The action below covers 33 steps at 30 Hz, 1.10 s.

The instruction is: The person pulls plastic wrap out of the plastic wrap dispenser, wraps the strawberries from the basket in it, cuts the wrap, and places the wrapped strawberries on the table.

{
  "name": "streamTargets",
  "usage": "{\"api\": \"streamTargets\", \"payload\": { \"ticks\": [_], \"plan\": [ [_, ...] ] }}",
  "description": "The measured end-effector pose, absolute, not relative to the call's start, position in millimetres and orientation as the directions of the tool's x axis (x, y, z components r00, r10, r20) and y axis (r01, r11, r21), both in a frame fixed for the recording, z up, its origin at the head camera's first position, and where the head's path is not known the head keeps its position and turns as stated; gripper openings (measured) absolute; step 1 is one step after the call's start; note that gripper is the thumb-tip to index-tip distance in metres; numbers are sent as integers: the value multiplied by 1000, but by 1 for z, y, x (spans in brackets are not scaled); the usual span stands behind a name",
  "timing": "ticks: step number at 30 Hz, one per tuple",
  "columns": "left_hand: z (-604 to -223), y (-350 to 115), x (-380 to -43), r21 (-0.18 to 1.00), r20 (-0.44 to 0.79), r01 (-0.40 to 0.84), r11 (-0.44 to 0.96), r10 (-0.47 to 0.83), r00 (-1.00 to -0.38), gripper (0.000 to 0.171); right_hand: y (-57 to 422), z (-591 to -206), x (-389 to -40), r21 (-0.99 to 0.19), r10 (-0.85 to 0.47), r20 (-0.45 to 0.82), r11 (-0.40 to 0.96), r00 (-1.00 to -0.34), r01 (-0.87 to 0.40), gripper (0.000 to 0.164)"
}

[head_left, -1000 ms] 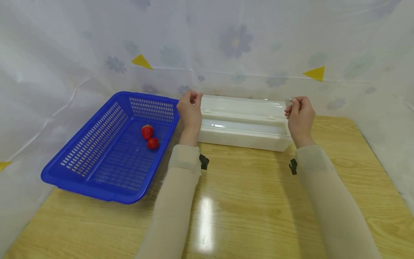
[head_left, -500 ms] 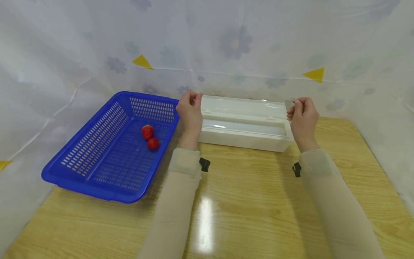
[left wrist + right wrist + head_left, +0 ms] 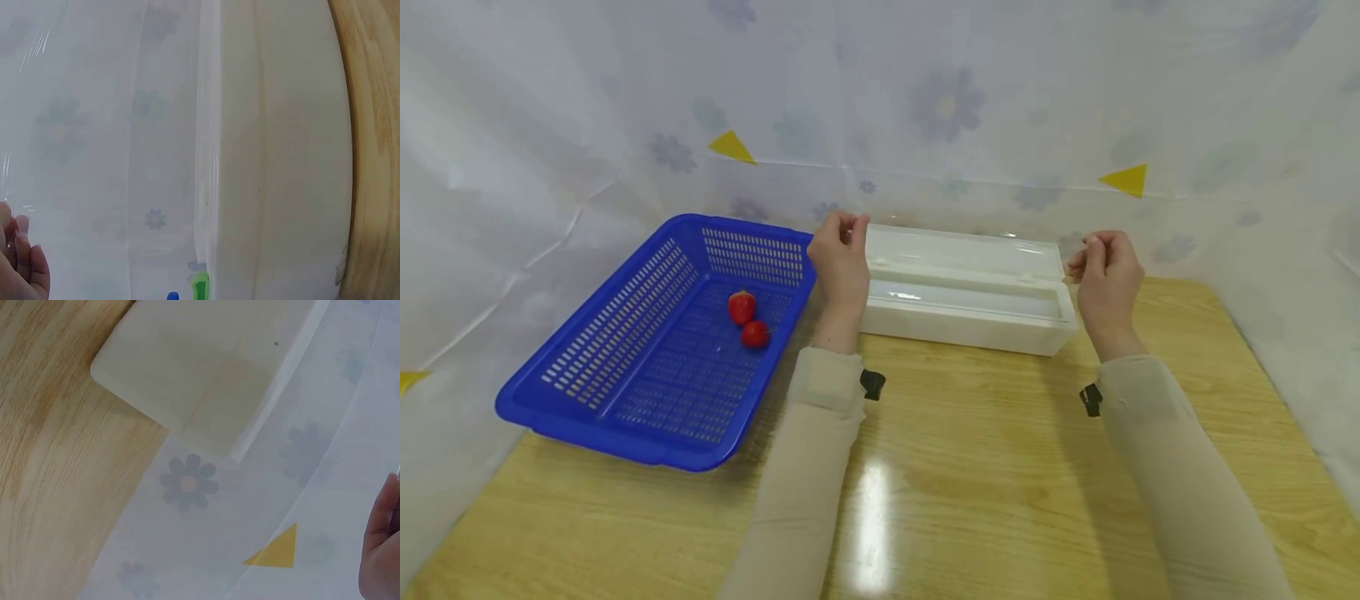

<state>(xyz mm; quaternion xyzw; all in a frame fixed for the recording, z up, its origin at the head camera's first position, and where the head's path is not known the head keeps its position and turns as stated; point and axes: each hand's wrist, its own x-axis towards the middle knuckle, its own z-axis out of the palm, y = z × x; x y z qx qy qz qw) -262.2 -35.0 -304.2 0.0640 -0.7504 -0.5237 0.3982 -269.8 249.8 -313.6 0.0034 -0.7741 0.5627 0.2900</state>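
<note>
A long white cling film dispenser [image 3: 962, 329] with a raised see-through lid [image 3: 962, 250] stands at the back of the table. At its left end my left hand [image 3: 842, 267] pinches the edge of clear film, thumb against curled fingers. Just off the right end, my right hand [image 3: 1108, 282] pinches the film's other side. The film itself is hardly visible; glints mark the cling film [image 3: 36, 53] in the left wrist view. Fingers of the left hand [image 3: 25, 265] show at that view's lower left, and part of the right hand [image 3: 381, 550] at the right wrist view's edge.
A blue plastic basket [image 3: 658, 454] stands left of my left arm, holding a strawberry [image 3: 742, 307] and a small red round fruit [image 3: 755, 334]. Behind the wooden table [image 3: 970, 467] hangs a flowered white sheet [image 3: 985, 125] with yellow triangles.
My right hand has shifted a little to the right and down, away from the dispenser's end. The left hand stays almost in place, still pinching the film. The basket and fruit have not moved.
</note>
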Motion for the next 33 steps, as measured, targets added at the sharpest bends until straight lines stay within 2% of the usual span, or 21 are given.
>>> {"api": "streamTargets", "payload": {
  "ticks": [16,28,33],
  "plan": [
    [-297,-38,-257,823,560,368,433,-512,-651,22,251,-304,-270,-873,327,465,324,-823,-364,15],
    [-296,-34,-242,804,587,398,441,-488,-646,21,252,-296,-242,-860,290,482,338,-827,-382,18],
    [-292,-35,-235,774,622,411,481,-460,-634,20,261,-298,-244,-862,269,484,311,-833,-400,16]
  ]
}}
